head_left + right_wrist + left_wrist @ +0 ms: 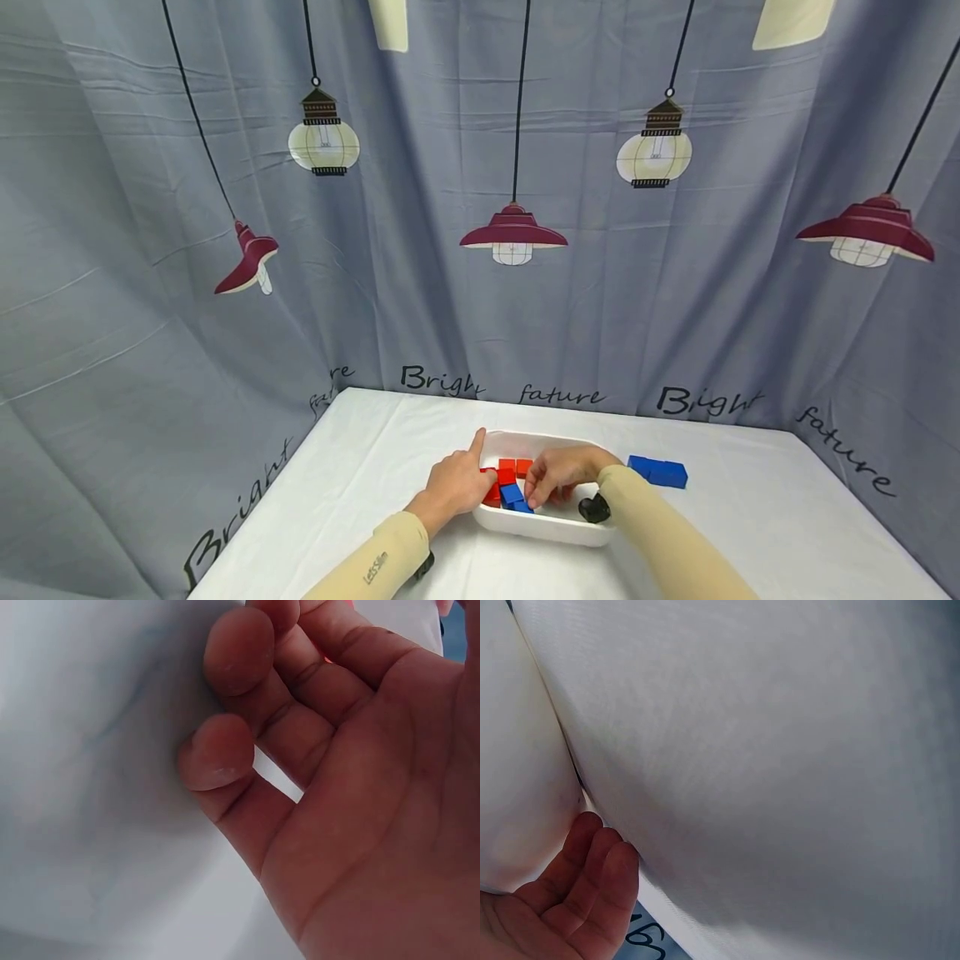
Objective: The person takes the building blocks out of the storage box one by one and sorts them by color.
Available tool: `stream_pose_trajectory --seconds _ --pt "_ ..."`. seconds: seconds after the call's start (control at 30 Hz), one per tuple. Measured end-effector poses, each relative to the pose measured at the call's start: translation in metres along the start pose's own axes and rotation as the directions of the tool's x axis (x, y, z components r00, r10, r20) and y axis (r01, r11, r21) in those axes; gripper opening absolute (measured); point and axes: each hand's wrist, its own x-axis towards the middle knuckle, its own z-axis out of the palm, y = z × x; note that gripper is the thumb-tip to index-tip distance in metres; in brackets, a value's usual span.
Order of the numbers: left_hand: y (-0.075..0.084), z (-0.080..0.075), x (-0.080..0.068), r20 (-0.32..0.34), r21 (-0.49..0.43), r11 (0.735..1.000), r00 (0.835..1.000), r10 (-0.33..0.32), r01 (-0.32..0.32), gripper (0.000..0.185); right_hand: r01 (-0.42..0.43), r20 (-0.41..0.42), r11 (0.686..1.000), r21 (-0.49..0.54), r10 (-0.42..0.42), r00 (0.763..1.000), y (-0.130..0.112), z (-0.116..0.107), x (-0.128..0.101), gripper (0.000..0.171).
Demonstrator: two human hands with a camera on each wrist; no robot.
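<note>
Behind everything hangs a grey curtain (480, 208) printed with lamps; below it a white desk (375, 467) carries a white bin (540, 527) at its middle. Red blocks (514, 468) and blue blocks (513, 495) lie mixed inside the bin, and two more blues (658, 472) sit out on the desk at the bin's three o'clock. Judging by that, sorting has only begun: most blocks remain inside.

At the bin's nine o'clock rim rests the left hand (454, 485), forefinger straight, steadying the wall. Over the blocks the right hand (561, 475) curls its fingers down; whether they pinch a block I cannot tell.

Only the head view shows blocks. Left wrist view shows relaxed fingers (585, 877) against the white wall; right wrist view shows curled fingers (225, 750) and the palm, holding nothing visible.
</note>
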Motion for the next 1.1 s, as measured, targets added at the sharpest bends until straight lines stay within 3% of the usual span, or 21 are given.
stream_pose_trajectory --seconds 0.13,0.5,1.1 --pt "0.0 0.001 0.0 0.003 0.001 1.0 1.0 -0.005 0.005 0.076 -0.003 -0.004 1.0 -0.024 0.003 1.0 -0.001 0.001 -0.001 0.01" --pt "0.001 -0.002 0.001 0.0 0.011 1.0 1.0 0.008 -0.008 0.075 0.008 0.03 0.997 0.081 -0.011 0.999 0.002 -0.003 -0.004 0.015" --pt "0.0 -0.003 0.001 0.024 -0.002 1.0 1.0 -0.005 0.005 0.076 0.026 -0.026 0.992 0.126 -0.023 0.999 0.012 -0.009 -0.009 0.022"
